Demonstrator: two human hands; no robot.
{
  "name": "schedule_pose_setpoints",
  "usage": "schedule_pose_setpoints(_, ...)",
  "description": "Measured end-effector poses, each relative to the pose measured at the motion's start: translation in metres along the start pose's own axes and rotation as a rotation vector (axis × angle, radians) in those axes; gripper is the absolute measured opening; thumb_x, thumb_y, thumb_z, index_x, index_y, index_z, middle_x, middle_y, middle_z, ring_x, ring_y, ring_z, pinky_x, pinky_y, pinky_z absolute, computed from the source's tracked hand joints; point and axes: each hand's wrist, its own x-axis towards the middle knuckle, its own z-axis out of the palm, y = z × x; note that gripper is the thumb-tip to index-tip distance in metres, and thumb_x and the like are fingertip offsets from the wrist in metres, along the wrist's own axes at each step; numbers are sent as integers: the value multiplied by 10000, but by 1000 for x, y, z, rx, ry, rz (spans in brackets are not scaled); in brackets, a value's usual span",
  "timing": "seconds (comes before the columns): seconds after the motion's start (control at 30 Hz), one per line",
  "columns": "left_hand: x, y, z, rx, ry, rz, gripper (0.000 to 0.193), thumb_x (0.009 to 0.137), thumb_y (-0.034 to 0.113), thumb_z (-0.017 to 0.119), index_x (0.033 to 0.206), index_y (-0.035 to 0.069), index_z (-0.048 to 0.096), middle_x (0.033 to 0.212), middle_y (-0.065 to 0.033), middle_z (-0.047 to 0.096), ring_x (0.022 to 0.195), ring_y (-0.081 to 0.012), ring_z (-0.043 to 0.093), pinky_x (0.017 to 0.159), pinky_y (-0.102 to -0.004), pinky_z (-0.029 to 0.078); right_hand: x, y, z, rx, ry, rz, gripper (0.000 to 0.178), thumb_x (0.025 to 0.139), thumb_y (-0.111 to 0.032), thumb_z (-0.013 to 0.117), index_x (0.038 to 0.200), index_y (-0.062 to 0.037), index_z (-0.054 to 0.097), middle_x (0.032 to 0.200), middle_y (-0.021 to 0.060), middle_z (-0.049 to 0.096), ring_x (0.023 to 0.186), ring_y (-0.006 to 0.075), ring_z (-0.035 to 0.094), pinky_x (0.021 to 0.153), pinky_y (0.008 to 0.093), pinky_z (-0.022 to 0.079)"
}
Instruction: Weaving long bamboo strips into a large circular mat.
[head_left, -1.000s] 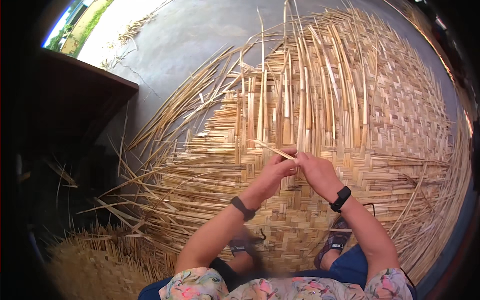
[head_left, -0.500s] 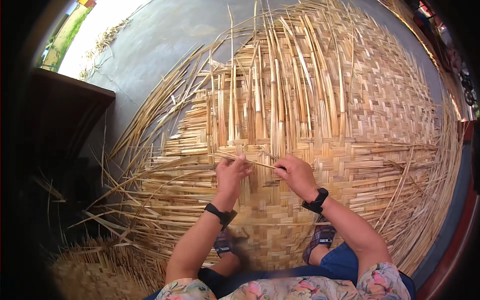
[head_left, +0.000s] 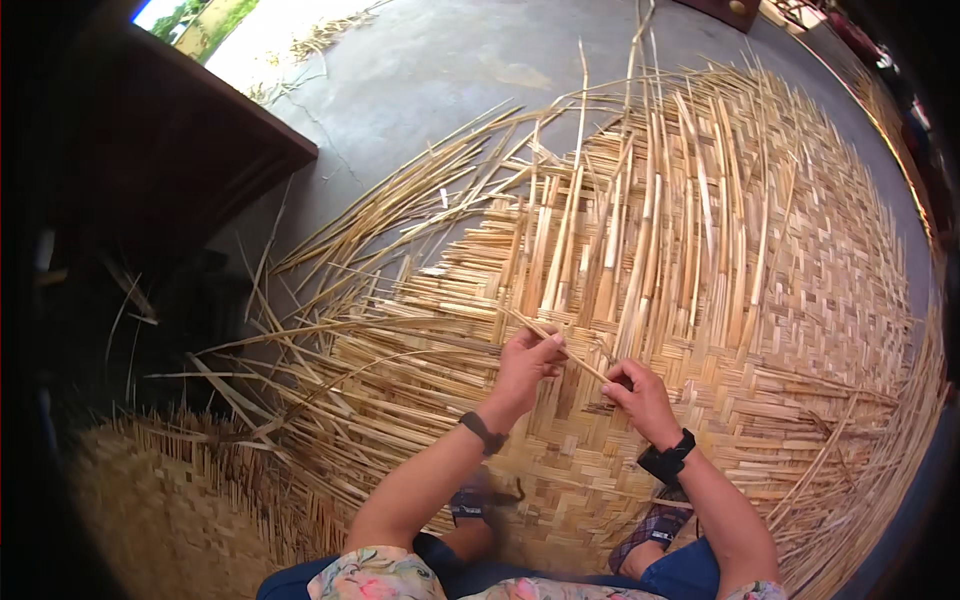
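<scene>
My left hand (head_left: pixel 522 372) and my right hand (head_left: pixel 643 398) are both closed on one thin straw-coloured strip (head_left: pixel 582 362), which slants down from left to right between them. The left grips it near its upper end, and the right pinches the lower end between thumb and fingers. Beneath them spreads a large woven mat (head_left: pixel 835 290) of flat split strips. Just beyond my hands, long upright strips (head_left: pixel 655 215) lie across the mat, their far ends loose. Unwoven crosswise strips (head_left: pixel 400 385) fan out at the left.
A bundle of loose strips (head_left: pixel 385 205) lies on the grey floor (head_left: pixel 420 60) at the far left. A dark brown piece of furniture (head_left: pixel 230 130) stands left of it. Another woven piece with a bristly edge (head_left: pixel 170 510) is at the lower left. My feet rest on the mat.
The head view has turned, so the mat now appears farther right and lower. Both hands still hold the strip, which slants more steeply now.
</scene>
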Motion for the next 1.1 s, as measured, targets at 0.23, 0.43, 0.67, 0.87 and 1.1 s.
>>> schedule_pose_setpoints(0.23,63,115,-74,101,415,517,210,950,188,651,1113,58,626,1007,-32,664,894,-124,636,654,-272,538,-11,1,-34,-305,-200,7,120,889,-129,694,911,-18,655,777,82,612,755,197,614,688,318,476)
schedule_pose_setpoints(0.43,123,161,-204,1287,791,671,300,868,229,724,1124,76,694,1134,-143,679,1012,-347,643,843,-410,527,-8,-1,-19,-705,-299,-80,194,858,-286,721,844,-93,713,785,103,645,751,303,642,667,397,495)
schedule_pose_setpoints(0.67,147,172,-205,1434,800,671,226,853,335,717,967,142,747,940,-92,686,997,-324,629,853,-444,499,-9,-2,-1,-849,-135,-88,235,826,-306,722,726,-96,694,730,118,636,666,319,644,595,430,488)
schedule_pose_setpoints(0.87,169,188,-243,1551,872,698,70,772,181,745,827,144,721,911,-79,693,960,-307,624,844,-437,483,-3,5,3,-901,-107,-76,248,821,-317,711,686,-111,685,694,116,627,632,317,636,566,434,476)
schedule_pose_setpoints(1.1,183,197,-264,754,599,810,122,881,105,703,989,57,732,856,-61,708,742,-166,641,681,-303,503,3,4,4,-903,-97,-125,253,816,-317,710,661,-119,677,656,94,627,600,305,633,536,425,463)
